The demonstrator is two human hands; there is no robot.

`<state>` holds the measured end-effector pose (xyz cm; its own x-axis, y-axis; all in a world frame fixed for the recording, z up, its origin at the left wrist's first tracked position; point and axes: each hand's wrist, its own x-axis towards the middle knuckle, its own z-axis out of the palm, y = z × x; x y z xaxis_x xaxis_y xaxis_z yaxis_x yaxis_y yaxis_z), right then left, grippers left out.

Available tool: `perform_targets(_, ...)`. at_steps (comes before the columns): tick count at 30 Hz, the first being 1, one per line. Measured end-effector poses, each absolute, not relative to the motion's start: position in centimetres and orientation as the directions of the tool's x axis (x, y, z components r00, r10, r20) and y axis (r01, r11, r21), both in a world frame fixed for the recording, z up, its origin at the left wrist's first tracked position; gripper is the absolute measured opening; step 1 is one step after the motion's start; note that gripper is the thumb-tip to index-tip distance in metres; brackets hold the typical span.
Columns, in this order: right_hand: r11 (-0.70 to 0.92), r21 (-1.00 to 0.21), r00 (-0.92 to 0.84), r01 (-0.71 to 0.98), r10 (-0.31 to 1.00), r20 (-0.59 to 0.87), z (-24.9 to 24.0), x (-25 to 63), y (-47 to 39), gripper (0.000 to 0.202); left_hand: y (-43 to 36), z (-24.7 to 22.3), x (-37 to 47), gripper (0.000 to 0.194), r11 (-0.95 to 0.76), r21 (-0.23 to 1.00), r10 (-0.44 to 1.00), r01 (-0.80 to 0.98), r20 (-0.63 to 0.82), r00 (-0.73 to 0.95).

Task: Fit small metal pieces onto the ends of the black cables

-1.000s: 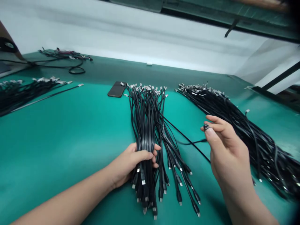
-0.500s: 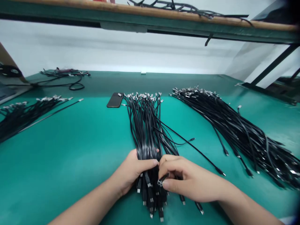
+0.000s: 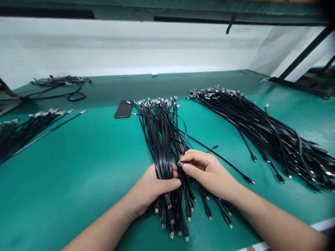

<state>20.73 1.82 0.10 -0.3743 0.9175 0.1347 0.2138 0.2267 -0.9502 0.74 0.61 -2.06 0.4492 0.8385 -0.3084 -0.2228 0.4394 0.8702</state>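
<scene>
Cables [image 3: 163, 139] lay bunched mid-counter [image 3: 104, 150], my left hand [image 3: 151, 184] wrapped snugly around them near their closer ends. On my feed, the right hand [image 3: 206, 170] pinched a small metal-tipped piece [image 3: 180, 163] just beside the bunch; a phone [image 3: 123, 108] lay by the far tips.

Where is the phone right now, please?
The phone lies on the green table, left of centre in the head view, by the far end of the held cable bundle.

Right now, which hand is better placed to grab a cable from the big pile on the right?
Probably the right hand: it's nearer that cable pile and pinches only something small, while the left hand is wrapped around the middle bundle.
</scene>
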Motion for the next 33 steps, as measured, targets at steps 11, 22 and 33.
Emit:
perform_targets(11,0.199,-0.973,-0.396,0.114,0.907,0.139,-0.69,20.30,1.69,0.009,0.75,-1.55,1.25,0.014,0.411,0.905,0.827,-0.106,-0.321,0.462)
perform_targets(22,0.056,-0.998,-0.348,-0.011,0.936,0.056,-0.19,20.40,1.46,0.007,0.70,-1.94,1.14,0.010,0.536,0.813,0.783,-0.227,-0.379,0.493)
perform_targets(33,0.193,-0.972,-0.355,0.134,0.925,0.135,-0.34,20.92,1.70,0.011,0.47,-1.45,1.08,0.017,0.537,0.819,0.786,-0.200,-0.400,0.472)
